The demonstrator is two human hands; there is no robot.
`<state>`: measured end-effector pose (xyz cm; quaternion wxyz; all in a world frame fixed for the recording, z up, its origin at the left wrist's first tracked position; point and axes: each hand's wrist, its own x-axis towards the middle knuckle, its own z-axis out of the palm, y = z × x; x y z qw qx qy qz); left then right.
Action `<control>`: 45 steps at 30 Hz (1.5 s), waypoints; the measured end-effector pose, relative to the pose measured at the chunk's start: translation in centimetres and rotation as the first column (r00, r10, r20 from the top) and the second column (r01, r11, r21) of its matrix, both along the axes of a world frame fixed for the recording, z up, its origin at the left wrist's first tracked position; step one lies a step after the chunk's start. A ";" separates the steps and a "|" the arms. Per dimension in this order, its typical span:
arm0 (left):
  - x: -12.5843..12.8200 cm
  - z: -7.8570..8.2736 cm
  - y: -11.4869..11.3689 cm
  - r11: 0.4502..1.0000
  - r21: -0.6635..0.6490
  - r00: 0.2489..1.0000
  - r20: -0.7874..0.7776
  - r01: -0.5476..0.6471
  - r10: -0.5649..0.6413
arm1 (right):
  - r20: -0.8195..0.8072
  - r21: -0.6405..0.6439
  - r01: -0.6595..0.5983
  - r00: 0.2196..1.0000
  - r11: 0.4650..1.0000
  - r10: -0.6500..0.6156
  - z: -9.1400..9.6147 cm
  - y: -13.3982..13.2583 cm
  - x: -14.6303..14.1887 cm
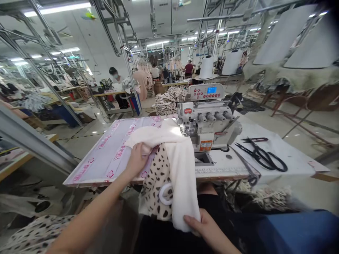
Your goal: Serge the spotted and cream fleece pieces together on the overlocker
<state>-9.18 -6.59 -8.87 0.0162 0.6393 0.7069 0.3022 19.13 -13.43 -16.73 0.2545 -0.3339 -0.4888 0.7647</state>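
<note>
A cream fleece garment (182,165) with a spotted lining (157,183) hangs over the front edge of the sewing table (106,158) and reaches up to the overlock machine (209,120). My left hand (137,160) rests on the table, fingers closed on the garment's upper fold. Down near my lap, my right hand (205,227) grips the garment's lower hem.
Black scissors (265,155) lie on the table right of the machine. A pile of spotted fabric (169,98) sits behind the machine and more lies at lower left (31,233). Other people work at tables in the background. A metal rail (34,144) crosses at left.
</note>
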 end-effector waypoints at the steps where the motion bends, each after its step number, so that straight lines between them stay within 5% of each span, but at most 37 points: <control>1: -0.6 -0.6 1.1 1.000 -0.016 1.000 0.015 -0.013 0.014 | 0.015 0.020 -0.007 1.000 1.000 0.006 0.1 -0.1 0.1; 5: -2.9 1.0 4.0 0.987 -0.126 0.991 0.100 0.098 -0.085 | 0.036 0.116 -0.023 0.999 0.993 0.019 0.3 -0.3 -0.1; 8: -4.9 5.9 3.2 0.961 -0.198 0.968 0.196 0.193 -0.154 | 0.010 0.116 0.009 1.000 0.993 -0.010 0.4 -0.4 -0.1; 12: -8.7 14.1 1.5 0.946 -0.256 0.953 0.276 0.200 -0.127 | -0.138 -0.042 -0.068 0.989 0.997 0.061 0.5 -0.4 -0.4; 15: -10.0 17.3 1.3 0.955 -0.294 1.000 0.006 0.027 -0.026 | -0.240 -0.116 -0.052 0.971 0.992 0.023 0.5 -0.4 -1.1; 17: -9.2 16.6 1.2 0.967 -0.211 0.973 -0.211 -0.143 0.098 | -0.274 -0.138 0.003 0.961 0.990 -0.041 0.3 -0.5 -1.5; 19: -7.1 14.0 0.7 0.972 -0.090 0.946 -0.268 -0.215 0.184 | -0.292 -0.156 0.038 0.953 0.987 -0.083 0.0 -0.8 -1.7; 24: -1.3 5.1 -0.3 0.998 0.062 0.965 -0.256 -0.032 0.047 | -0.256 -0.131 0.117 0.955 0.984 -0.147 -0.8 -1.2 -0.9; 27: -0.8 3.2 0.7 0.999 -0.021 0.973 -0.229 -0.047 0.041 | -0.187 -0.063 0.151 0.969 0.986 -0.161 -1.1 -1.2 -0.1; 32: -4.5 5.1 1.5 0.954 -0.255 0.971 -0.136 0.155 -0.194 | -0.133 0.015 0.169 0.977 0.985 -0.166 -0.8 -1.2 1.2; 35: -6.9 7.1 1.1 0.892 -0.423 0.974 -0.074 0.162 -0.212 | -0.179 0.004 0.170 0.970 0.986 -0.166 -0.4 -1.2 1.5; 38: -7.8 10.0 0.9 0.926 -0.359 0.947 -0.240 0.120 -0.216 | -0.237 -0.031 0.090 0.967 0.995 -0.095 0.2 -1.0 1.0; 42: -4.4 14.9 -1.3 0.992 0.000 0.834 -0.541 0.129 -0.108 | -0.294 -0.093 -0.043 0.956 0.995 0.014 1.7 -1.0 -1.6; 44: -0.8 16.0 -3.9 0.993 0.054 0.848 -0.527 0.104 -0.060 | -0.289 -0.082 -0.083 0.956 0.993 0.056 2.6 -1.4 -3.2; 45: 1.2 15.8 -5.4 0.978 -0.042 0.856 -0.476 0.206 -0.201 | -0.279 -0.057 -0.099 0.957 0.993 0.080 3.1 -1.6 -3.9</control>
